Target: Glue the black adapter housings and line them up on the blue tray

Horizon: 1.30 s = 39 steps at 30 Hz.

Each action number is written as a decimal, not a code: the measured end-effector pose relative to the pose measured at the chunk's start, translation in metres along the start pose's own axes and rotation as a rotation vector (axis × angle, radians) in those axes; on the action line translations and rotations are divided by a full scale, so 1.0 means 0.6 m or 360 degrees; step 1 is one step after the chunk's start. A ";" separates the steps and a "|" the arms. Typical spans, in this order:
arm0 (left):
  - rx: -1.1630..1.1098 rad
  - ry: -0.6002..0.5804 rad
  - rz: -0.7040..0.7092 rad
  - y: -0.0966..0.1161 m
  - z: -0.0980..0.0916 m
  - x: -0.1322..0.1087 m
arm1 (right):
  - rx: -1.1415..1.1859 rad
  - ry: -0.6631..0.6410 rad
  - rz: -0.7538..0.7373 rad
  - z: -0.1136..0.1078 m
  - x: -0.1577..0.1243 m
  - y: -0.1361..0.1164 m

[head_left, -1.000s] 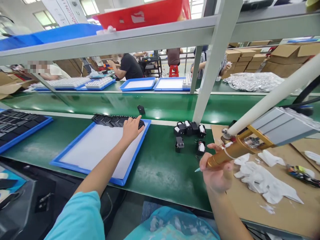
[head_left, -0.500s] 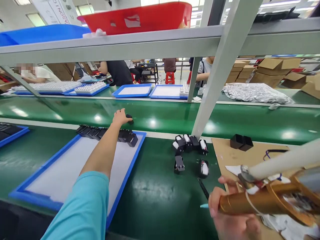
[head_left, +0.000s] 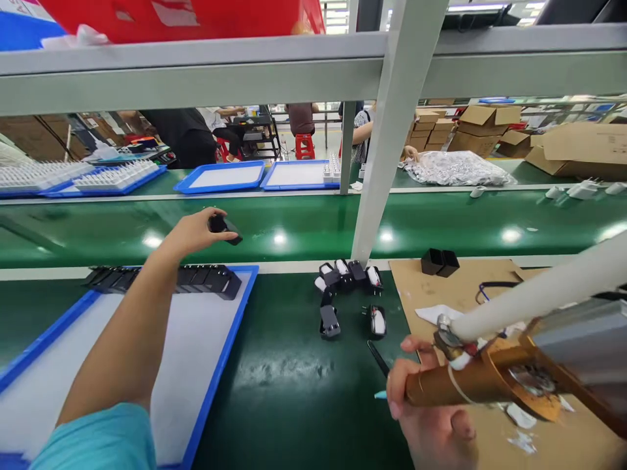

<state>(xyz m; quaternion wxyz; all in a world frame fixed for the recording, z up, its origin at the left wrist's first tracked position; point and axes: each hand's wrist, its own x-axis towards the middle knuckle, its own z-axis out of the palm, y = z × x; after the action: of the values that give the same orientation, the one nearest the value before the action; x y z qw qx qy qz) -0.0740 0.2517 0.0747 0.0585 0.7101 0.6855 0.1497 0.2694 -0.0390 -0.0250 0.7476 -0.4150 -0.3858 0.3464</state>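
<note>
My left hand [head_left: 196, 230] is closed around a black plug adapter [head_left: 224, 228], held above the green belt behind the table. Below it, a row of similar black adapters [head_left: 208, 281] lines the far edge of a blue-rimmed tray [head_left: 230, 339]; my forearm hides part of the row. My right hand [head_left: 431, 418] curls around the end of a bronze-coloured cylindrical tool [head_left: 455, 390] with a white tube [head_left: 539, 287] fixed to it. A black stick-like tool [head_left: 377, 358] and a light-blue tip [head_left: 381, 395] show beside these fingers. Several open black adapters with white inside [head_left: 377, 321] lie at mid-table.
A cardboard sheet [head_left: 406, 287] lies at the right with two black housings [head_left: 439, 262] on it. A slanted white post [head_left: 382, 143] and a shelf beam [head_left: 196, 81] cross the view. Beyond the belt, people sit near blue trays [head_left: 220, 177] and a silvery bag [head_left: 455, 168].
My left hand has lifted the black adapter off the belt and now holds it higher. The view has turned right and down. My right hand stays at the bronze tool.
</note>
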 end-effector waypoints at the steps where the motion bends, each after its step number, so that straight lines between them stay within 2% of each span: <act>1: -0.0011 -0.0070 0.0123 0.021 -0.011 -0.042 | 0.0097 -0.0041 -0.0024 0.001 -0.001 -0.004; 3: -0.0153 -0.0287 0.0400 0.063 -0.015 -0.144 | 0.0266 -0.0146 -0.0082 0.000 -0.003 -0.005; 4: -0.0277 -0.0388 0.0523 0.082 -0.007 -0.198 | 0.0305 -0.0176 -0.0096 0.000 -0.004 -0.005; 7: -0.0503 -0.0650 0.0736 0.124 0.047 -0.338 | 0.0373 -0.0224 -0.0124 -0.001 -0.006 -0.004; 9: -0.0555 -0.0822 0.0792 0.137 0.088 -0.398 | 0.0407 -0.0239 -0.0124 0.001 -0.005 -0.004; 11: -0.0599 -0.0950 0.0841 0.141 0.120 -0.434 | 0.0447 -0.0257 -0.0135 0.004 -0.003 -0.006; 13: -0.0694 -0.0983 0.0881 0.141 0.141 -0.456 | 0.0466 -0.0270 -0.0164 0.008 -0.001 -0.007; 15: -0.0840 -0.0921 0.0834 0.139 0.154 -0.474 | 0.0446 -0.0268 -0.0190 0.012 -0.001 -0.009; 19: -0.1243 -0.0730 0.0460 0.135 0.189 -0.506 | 0.0417 -0.0271 -0.0187 0.019 -0.002 -0.012; 22: -0.1670 -0.0614 0.0133 0.135 0.223 -0.520 | 0.0473 -0.0301 -0.0178 0.025 -0.003 -0.013; 24: -0.1827 -0.0531 -0.0048 0.138 0.240 -0.526 | 0.0527 -0.0319 -0.0155 0.032 -0.006 -0.013; 26: -0.1790 -0.0415 -0.0089 0.144 0.247 -0.534 | 0.0568 -0.0332 -0.0117 0.039 -0.009 -0.014; 31: -0.1360 -0.0242 0.0200 0.161 0.247 -0.559 | 0.0570 -0.0369 -0.0064 0.060 -0.018 -0.014; 34: -0.1211 -0.0121 0.0171 0.169 0.256 -0.570 | 0.0581 -0.0382 -0.0072 0.071 -0.023 -0.013; 39: -0.1132 -0.0151 0.0097 0.181 0.258 -0.579 | 0.0560 -0.0405 -0.0059 0.079 -0.026 -0.014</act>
<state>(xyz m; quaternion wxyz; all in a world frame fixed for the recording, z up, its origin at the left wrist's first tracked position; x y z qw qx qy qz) 0.0701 -0.0792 -0.0868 0.3290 0.6717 0.5656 0.3475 0.2227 -0.0390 -0.0054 0.7601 -0.2240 -0.4182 0.4441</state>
